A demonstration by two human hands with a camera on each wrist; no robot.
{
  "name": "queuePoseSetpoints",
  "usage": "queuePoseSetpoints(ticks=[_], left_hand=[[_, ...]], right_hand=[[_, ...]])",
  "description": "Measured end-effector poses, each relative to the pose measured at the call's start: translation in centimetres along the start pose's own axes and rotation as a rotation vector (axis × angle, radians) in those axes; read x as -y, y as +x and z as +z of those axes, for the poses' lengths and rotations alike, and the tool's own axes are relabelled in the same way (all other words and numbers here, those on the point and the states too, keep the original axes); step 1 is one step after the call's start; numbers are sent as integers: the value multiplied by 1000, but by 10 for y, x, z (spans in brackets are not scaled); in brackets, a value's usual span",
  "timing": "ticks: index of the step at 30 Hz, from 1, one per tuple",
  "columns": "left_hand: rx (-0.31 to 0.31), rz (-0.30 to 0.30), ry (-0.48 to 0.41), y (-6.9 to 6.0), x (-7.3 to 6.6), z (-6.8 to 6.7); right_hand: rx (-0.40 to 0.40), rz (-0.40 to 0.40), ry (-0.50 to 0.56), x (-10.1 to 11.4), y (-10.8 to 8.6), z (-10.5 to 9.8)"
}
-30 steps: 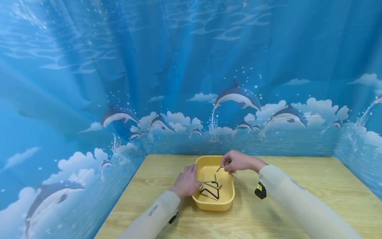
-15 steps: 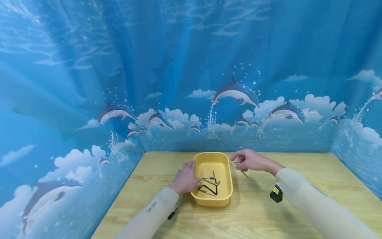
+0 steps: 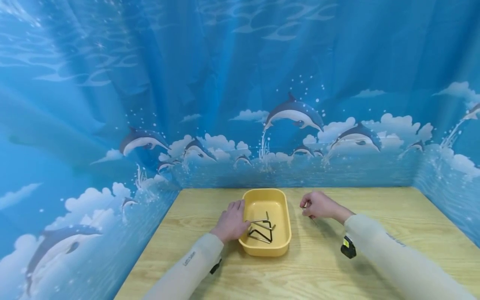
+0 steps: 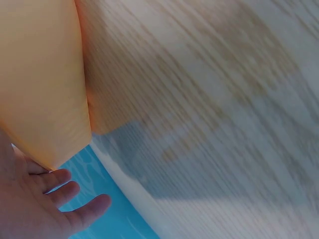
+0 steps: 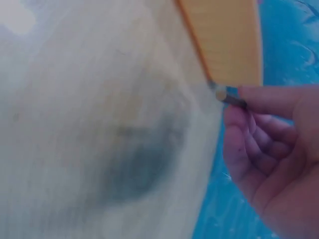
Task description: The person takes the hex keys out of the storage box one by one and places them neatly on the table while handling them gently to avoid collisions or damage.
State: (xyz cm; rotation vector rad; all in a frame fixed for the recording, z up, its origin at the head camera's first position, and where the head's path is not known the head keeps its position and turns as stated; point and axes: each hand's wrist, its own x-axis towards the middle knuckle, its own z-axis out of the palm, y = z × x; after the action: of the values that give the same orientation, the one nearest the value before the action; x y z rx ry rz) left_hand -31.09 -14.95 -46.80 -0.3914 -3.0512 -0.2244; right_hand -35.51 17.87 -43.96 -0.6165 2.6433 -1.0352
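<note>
A yellow plastic basin (image 3: 283, 246) stands on the table, with several L-shaped hex keys (image 3: 269, 230), black and metallic, lying inside it. My left hand (image 3: 231, 221) holds the basin's left rim, thumb over the edge and fingers along the outside. In the left wrist view, fingers of the left hand (image 4: 37, 199) extend past the basin's wall. To the right of the basin, above the table, my right hand (image 3: 318, 205) pinches another hex key between thumb and fingers. Its metal end, the hex key (image 5: 232, 99), pokes out in the right wrist view; most of it is hidden.
The wood-grain table (image 3: 360, 233) reaches back to a blue curtain (image 3: 240, 104) printed with dolphins, which also runs along both sides. A small black device (image 3: 348, 248) sits under the right wrist.
My right hand has moved from the basin's right rim out to the right, carrying the hex key, and is now lower. The left hand stays on the basin's rim.
</note>
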Motion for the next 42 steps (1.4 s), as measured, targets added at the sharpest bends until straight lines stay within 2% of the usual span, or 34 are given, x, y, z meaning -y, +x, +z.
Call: queuePoseSetpoints(ticks=[9,17,28,37,42], left_hand=[[6,0,-6,-1,-1,-3],[22,-6,-24,-3,-2,-2],[12,-1,-7,-1,-1,0],[7,2,-7,-2,-2,-4],[-9,13,-3,-3,-1,-3]], right_hand=[[-68,53,-183,-8,7,22],[-89,59,-224,-13,11,34],[-94,78,-250,-13,12,38],[-149,114,-301,-12,0,39],[-141,139,-344,-11,-7,41]])
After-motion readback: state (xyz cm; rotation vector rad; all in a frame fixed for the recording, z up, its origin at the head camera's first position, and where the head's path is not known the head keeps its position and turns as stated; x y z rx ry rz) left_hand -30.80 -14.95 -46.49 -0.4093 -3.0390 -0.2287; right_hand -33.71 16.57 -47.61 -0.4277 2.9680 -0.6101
